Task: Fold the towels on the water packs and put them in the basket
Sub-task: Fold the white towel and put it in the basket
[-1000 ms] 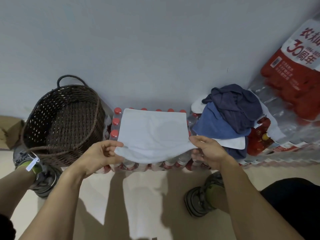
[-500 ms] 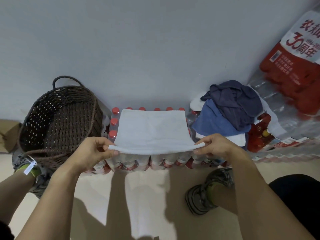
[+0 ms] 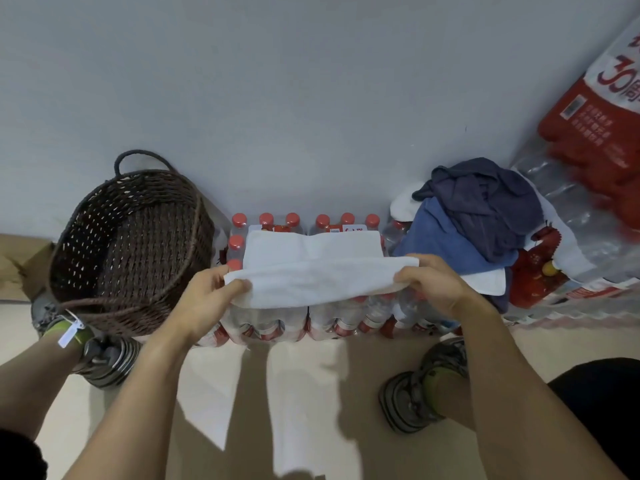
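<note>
A white towel (image 3: 311,268) lies on a pack of red-capped water bottles (image 3: 304,323) against the wall. My left hand (image 3: 211,299) pinches its near left corner and my right hand (image 3: 433,282) pinches its near right corner. The near edge is lifted and carried over the towel's far half. A dark woven basket (image 3: 86,216) stands on the floor to the left, and nothing shows inside it. To the right, a heap of towels holds a dark navy one (image 3: 491,206), a blue one (image 3: 446,244) and a white one (image 3: 485,284).
A grey wall rises right behind the packs. Larger red-labelled water packs (image 3: 595,161) are stacked at the far right. My shoes (image 3: 412,386) stand on the beige floor in front of the packs. A cardboard box (image 3: 17,265) sits at the far left.
Both hands have raised the towel's near edge and moved it away from me over the far half, so the visible flat part has shrunk.
</note>
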`<state>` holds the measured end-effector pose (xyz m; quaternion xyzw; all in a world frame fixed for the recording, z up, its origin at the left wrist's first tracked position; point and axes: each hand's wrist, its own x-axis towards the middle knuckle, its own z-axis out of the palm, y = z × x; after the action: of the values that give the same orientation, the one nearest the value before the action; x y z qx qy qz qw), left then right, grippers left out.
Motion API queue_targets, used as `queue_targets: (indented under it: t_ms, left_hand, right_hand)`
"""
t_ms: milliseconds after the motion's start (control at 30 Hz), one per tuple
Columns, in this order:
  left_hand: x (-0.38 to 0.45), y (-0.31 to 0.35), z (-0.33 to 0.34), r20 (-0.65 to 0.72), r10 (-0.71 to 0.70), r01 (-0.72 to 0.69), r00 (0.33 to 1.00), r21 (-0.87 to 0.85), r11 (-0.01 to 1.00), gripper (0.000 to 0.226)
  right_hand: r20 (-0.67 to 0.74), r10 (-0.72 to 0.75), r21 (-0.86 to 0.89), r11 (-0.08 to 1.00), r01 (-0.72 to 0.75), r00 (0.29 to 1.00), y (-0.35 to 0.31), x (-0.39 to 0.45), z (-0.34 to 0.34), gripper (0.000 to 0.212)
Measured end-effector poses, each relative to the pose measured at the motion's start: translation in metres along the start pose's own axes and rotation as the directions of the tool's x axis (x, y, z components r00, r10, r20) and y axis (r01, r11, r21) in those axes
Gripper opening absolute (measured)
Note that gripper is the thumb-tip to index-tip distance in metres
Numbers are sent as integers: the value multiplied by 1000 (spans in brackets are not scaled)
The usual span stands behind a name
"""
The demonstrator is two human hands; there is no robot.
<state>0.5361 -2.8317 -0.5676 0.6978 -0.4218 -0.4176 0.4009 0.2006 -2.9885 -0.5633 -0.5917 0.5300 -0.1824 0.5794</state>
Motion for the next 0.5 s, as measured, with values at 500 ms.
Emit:
queue_targets:
  t_ms: [500]
  left_hand:
    - [87, -30, 22, -195, 175, -103, 965, 334, 937, 18]
  right_hand:
    - [-247, -193, -327, 939, 106, 949, 24, 67, 30, 26]
